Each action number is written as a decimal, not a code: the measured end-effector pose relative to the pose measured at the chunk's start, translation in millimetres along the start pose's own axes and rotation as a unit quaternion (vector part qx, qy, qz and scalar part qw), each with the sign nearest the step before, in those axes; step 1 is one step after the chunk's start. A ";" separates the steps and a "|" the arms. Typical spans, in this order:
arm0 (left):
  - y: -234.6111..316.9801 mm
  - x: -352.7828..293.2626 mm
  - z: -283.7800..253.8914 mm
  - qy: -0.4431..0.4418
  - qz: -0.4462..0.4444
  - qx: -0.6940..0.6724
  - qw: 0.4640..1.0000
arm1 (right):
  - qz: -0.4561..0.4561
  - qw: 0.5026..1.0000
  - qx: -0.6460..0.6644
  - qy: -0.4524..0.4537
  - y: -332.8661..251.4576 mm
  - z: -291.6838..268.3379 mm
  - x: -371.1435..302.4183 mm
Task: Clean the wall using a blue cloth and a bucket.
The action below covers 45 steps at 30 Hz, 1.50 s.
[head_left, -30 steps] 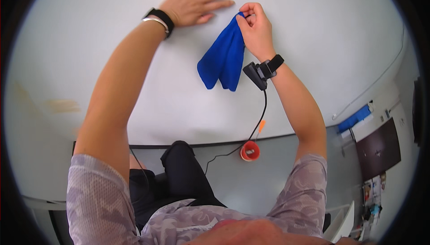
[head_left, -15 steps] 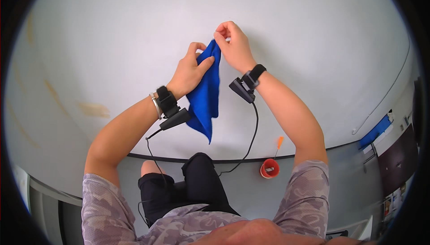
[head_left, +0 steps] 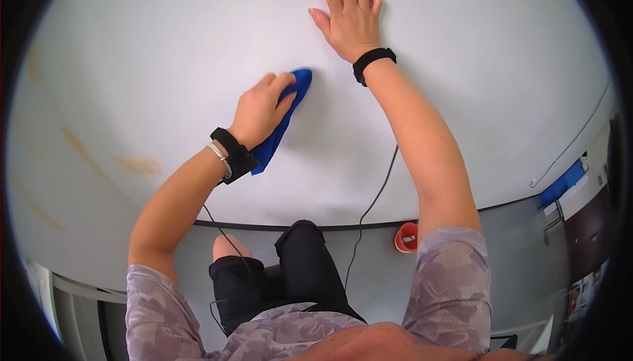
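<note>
A blue cloth (head_left: pixel 279 138) is gripped in my left hand (head_left: pixel 259 109), its fingers curled over the upper part while the lower end hangs below the wrist. Higher up and further right, my right hand (head_left: pixel 353 21) lies with spread fingers against the white wall (head_left: pixel 198 51), holding nothing. Both wrists carry black bands with cables trailing down. Part of the cloth is hidden behind my left hand.
Tan marks (head_left: pixel 138 165) show on the wall at left. On the grey floor (head_left: pixel 376 282) by the wall's dark skirting stands a red bucket (head_left: pixel 400 243), partly covered by my right arm. A cable (head_left: pixel 573 148) runs along the wall at far right.
My right hand has let go of the cloth, moved up and spread flat on the wall. My left hand, still holding the cloth, has shifted slightly left and down; the cloth is more bunched.
</note>
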<state>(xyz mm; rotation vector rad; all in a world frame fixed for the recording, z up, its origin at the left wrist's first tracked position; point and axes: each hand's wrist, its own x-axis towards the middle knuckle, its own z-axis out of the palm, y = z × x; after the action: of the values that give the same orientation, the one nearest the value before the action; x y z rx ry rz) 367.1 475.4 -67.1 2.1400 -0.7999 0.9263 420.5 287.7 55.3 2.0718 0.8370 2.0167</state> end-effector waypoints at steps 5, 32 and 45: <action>-29.0 -30.9 38.5 -0.116 -0.021 0.111 0.987 | -0.005 0.998 -0.011 -0.064 3.6 7.2 -2.1; 4.1 42.5 30.0 0.097 0.150 0.118 0.977 | -0.026 0.999 -0.029 -0.026 6.4 16.9 9.0; -41.6 -43.8 68.8 -0.104 0.200 0.140 0.964 | -0.017 0.999 -0.028 -0.023 3.8 18.3 9.2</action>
<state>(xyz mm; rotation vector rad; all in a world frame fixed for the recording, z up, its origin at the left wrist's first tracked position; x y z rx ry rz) 399.2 459.4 -151.3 2.3957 -1.3089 1.0796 438.7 294.0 63.3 2.0503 0.7938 1.9448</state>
